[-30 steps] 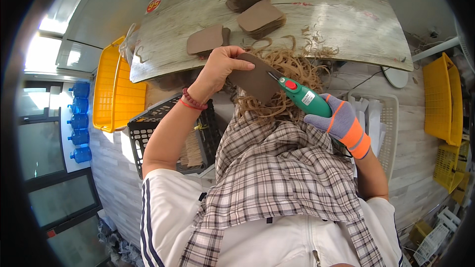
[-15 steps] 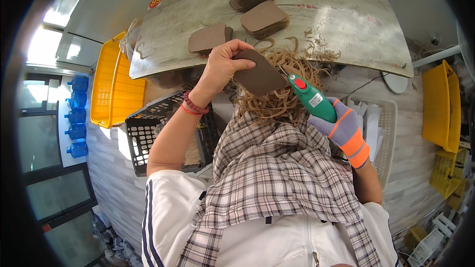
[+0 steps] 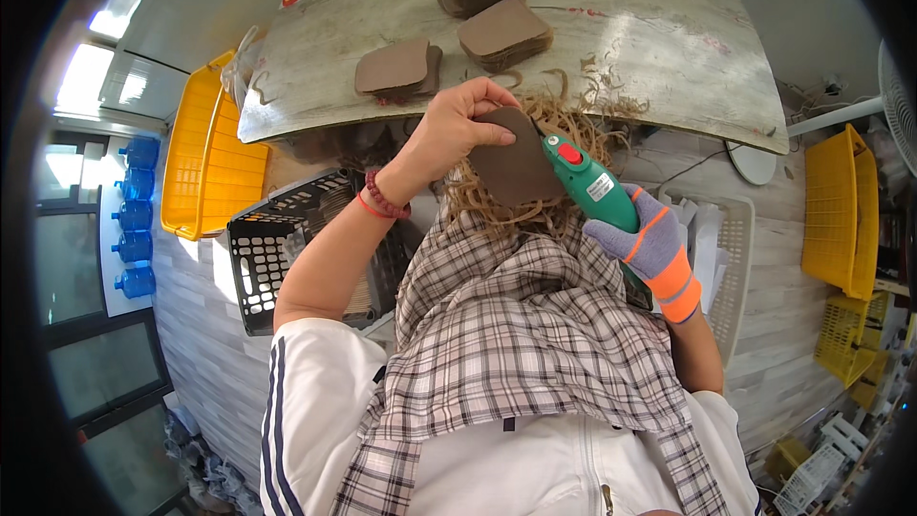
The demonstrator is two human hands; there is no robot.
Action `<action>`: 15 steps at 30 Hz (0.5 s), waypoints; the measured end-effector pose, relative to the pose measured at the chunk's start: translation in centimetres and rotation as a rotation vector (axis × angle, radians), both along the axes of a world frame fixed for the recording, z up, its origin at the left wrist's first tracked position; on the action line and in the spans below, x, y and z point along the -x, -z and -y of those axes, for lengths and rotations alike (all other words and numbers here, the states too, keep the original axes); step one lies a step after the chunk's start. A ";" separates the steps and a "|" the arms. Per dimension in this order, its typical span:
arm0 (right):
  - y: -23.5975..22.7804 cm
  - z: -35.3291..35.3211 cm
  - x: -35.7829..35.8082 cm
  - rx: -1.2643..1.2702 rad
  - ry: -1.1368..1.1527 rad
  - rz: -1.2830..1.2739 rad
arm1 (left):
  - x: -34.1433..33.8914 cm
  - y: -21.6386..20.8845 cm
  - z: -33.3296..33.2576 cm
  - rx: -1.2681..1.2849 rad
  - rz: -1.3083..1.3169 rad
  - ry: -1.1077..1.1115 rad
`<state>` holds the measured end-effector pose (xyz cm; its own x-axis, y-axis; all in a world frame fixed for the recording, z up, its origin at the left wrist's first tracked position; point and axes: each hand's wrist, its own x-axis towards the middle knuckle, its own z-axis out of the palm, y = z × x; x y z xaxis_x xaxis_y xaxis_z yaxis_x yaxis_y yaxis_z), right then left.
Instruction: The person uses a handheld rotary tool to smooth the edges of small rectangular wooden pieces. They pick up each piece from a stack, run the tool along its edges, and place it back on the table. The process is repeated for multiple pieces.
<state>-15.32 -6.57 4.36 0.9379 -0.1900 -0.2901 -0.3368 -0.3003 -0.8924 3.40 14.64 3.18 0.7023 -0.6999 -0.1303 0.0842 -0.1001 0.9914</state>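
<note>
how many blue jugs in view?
5, in one column at the picture's left: top jug, second jug, middle jug, fourth jug, bottom jug. More could be hidden behind them.

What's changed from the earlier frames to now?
The left hand has moved right with the brown piece, which now stands more upright in the view. The green tool, in the gloved right hand, has also gone slightly right relative to the table. Nothing was picked up or let go. Unchanged: both grips and the brown stacks.
</note>
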 end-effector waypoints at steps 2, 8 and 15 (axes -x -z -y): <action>0.1 0.1 0.0 -0.040 0.000 0.011 | -0.1 -0.3 0.0 -0.051 0.017 0.016; 0.9 0.8 0.3 -0.129 -0.008 -0.009 | -0.4 -1.0 -0.1 -0.038 0.020 0.106; 0.4 0.6 0.2 -0.175 -0.010 -0.031 | -0.2 -0.7 -0.2 -0.032 0.042 0.111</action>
<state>-15.55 -7.19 3.96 0.9296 -0.1244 -0.3470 -0.3629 -0.1448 -0.9205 3.60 14.85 3.91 0.6263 -0.7694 -0.1255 0.0292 -0.1378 0.9900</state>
